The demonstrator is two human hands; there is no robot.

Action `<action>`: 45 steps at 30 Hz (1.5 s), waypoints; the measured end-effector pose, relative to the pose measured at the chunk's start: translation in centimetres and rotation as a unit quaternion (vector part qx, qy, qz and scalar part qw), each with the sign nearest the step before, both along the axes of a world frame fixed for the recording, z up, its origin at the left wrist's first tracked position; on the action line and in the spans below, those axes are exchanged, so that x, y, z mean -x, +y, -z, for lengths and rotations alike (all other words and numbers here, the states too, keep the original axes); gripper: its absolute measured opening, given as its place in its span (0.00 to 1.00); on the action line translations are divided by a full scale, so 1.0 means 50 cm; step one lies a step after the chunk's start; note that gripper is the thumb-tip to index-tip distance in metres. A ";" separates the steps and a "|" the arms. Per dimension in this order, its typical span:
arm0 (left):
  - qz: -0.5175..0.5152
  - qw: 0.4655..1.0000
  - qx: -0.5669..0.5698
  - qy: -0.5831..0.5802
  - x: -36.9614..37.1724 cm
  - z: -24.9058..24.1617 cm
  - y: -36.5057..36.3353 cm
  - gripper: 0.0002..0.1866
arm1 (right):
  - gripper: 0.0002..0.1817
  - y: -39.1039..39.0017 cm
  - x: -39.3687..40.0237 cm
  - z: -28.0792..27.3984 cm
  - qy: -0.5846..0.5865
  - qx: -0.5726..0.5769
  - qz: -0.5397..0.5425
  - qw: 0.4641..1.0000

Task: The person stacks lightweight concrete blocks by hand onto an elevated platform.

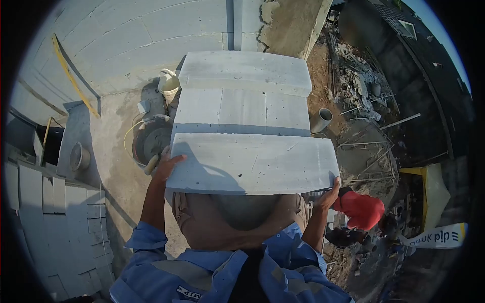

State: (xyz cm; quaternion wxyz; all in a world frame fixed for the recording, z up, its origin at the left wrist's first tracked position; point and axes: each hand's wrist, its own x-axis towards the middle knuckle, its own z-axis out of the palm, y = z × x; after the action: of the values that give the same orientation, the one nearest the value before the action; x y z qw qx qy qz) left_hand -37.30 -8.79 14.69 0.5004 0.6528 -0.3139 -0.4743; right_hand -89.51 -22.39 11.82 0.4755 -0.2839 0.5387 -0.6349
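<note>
A pale grey-white aerated concrete block point(252, 164) spans the space in front of my body, held by its two ends. My left hand point(165, 167) grips the left end, thumb over the top face. At the opposite end, my right hand point(329, 196) is closed round the lower right corner, its fingers partly hidden. Just beyond lie more pale blocks point(242, 108), with another long block point(245, 70) across their far end. Whether the held block rests on anything cannot be seen.
Left of the blocks stand a dark tub of grey mortar point(151, 139) and a white bucket point(168, 83). A round container point(80, 156) is farther left. A block wall point(126, 40) rises ahead. Right, past an edge, lie rubble point(361, 81) and a red shape point(359, 209) lower down.
</note>
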 end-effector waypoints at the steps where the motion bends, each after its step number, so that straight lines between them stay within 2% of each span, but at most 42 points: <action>1: -0.050 0.999 -0.004 -0.003 0.018 -0.020 -0.014 0.36 | 0.32 -0.007 -0.004 -0.009 0.114 0.017 -0.012 0.993; 2: -0.102 0.995 -0.002 -0.009 0.020 -0.034 -0.037 0.37 | 0.32 -0.023 -0.016 -0.019 0.117 0.016 -0.013 0.993; 4: -0.079 0.996 0.006 -0.029 -0.017 -0.042 -0.087 0.36 | 0.35 -0.055 -0.054 -0.036 0.139 0.001 0.000 0.990; 6: -0.062 0.997 0.005 -0.046 -0.058 -0.027 -0.108 0.36 | 0.38 -0.081 -0.055 0.001 0.160 0.030 0.007 0.987; 8: -0.077 0.994 -0.076 0.005 -0.126 0.000 -0.155 0.32 | 0.39 -0.114 -0.063 -0.012 0.151 -0.092 -0.124 0.976; 9: -0.071 0.995 -0.073 0.010 -0.132 -0.009 -0.183 0.32 | 0.41 -0.135 -0.068 0.012 0.179 -0.068 -0.147 0.970; 10: -0.073 0.994 -0.069 -0.034 -0.134 -0.035 -0.210 0.31 | 0.44 -0.154 -0.080 0.024 0.206 -0.044 -0.168 0.963; 11: -0.078 0.992 -0.064 -0.081 -0.147 -0.049 -0.235 0.30 | 0.43 -0.175 -0.079 0.028 0.268 -0.048 -0.210 0.939; 12: -0.077 0.992 -0.059 -0.082 -0.184 -0.019 -0.269 0.30 | 0.43 -0.198 -0.088 0.025 0.326 -0.050 -0.251 0.910; 14: -0.048 0.997 0.011 -0.062 -0.272 0.070 -0.327 0.31 | 0.44 -0.227 -0.122 0.013 0.328 -0.034 -0.243 0.912; 17: -0.047 0.995 0.028 -0.078 -0.280 0.046 -0.385 0.29 | 0.45 -0.282 -0.141 0.005 0.342 -0.020 -0.250 0.906; 18: -0.039 0.996 0.023 -0.075 -0.291 0.057 -0.397 0.29 | 0.44 -0.290 -0.141 0.008 0.348 -0.025 -0.271 0.897; 20: -0.042 0.994 0.048 -0.085 -0.320 0.078 -0.405 0.29 | 0.41 -0.295 -0.168 -0.024 0.360 0.008 -0.240 0.902; 21: -0.059 0.994 0.047 -0.077 -0.270 0.024 -0.394 0.27 | 0.38 -0.296 -0.178 -0.041 0.323 0.012 -0.258 0.911; 22: -0.048 0.995 0.040 -0.077 -0.265 0.031 -0.390 0.27 | 0.34 -0.286 -0.165 -0.046 0.283 0.013 -0.269 0.921; 24: -0.054 0.995 -0.047 -0.071 -0.281 0.012 -0.391 0.26 | 0.32 -0.293 -0.159 -0.032 0.269 0.051 -0.266 0.924; 28: -0.032 0.995 -0.065 -0.073 -0.265 -0.013 -0.379 0.27 | 0.37 -0.290 -0.173 -0.025 0.232 0.049 -0.263 0.935; 30: 0.002 0.997 -0.045 0.063 -0.277 -0.010 -0.375 0.30 | 0.39 -0.297 -0.178 -0.025 0.236 0.042 -0.247 0.939; 33: -0.018 0.994 -0.039 0.097 -0.250 -0.025 -0.381 0.31 | 0.45 -0.289 -0.180 -0.011 0.224 0.032 -0.230 0.947; 34: -0.010 0.994 -0.053 0.091 -0.266 -0.010 -0.367 0.31 | 0.45 -0.284 -0.183 0.006 0.216 0.017 -0.224 0.950; 36: -0.045 0.997 -0.051 -0.030 -0.307 0.019 -0.378 0.31 | 0.49 -0.294 -0.188 0.019 0.157 0.046 -0.225 0.960; 38: -0.042 0.950 -0.116 -0.288 -0.286 -0.007 -0.385 0.32 | 0.53 -0.297 -0.183 0.020 0.184 0.006 -0.248 0.951; 39: -0.047 0.893 -0.087 -0.440 -0.276 0.002 -0.384 0.34 | 0.55 -0.279 -0.178 -0.026 0.190 -0.039 -0.277 0.941; 40: -0.162 0.795 -0.070 -0.580 -0.236 0.028 -0.383 0.36 | 0.59 -0.278 -0.178 -0.021 0.268 -0.105 -0.270 0.919; 41: -0.165 0.789 -0.004 -0.592 -0.150 0.004 -0.372 0.37 | 0.60 -0.265 -0.181 -0.016 0.319 -0.051 -0.211 0.923; 42: -0.157 0.805 0.043 -0.571 -0.059 -0.011 -0.355 0.36 | 0.59 -0.234 -0.175 -0.025 0.314 -0.086 -0.191 0.926; 44: -0.110 0.881 0.148 -0.436 0.144 -0.023 -0.311 0.34 | 0.52 -0.138 -0.134 0.012 0.247 -0.020 -0.102 0.963; 45: -0.070 0.926 0.199 -0.314 0.253 -0.022 -0.269 0.32 | 0.49 -0.076 -0.101 0.029 0.242 -0.032 -0.077 0.967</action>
State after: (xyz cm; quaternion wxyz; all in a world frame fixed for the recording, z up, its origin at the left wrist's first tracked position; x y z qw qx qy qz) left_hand -49.94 -22.26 15.81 0.5279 0.6759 -0.4958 -0.1368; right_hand -84.46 -26.20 10.36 0.3873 -0.4547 0.6343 -0.4908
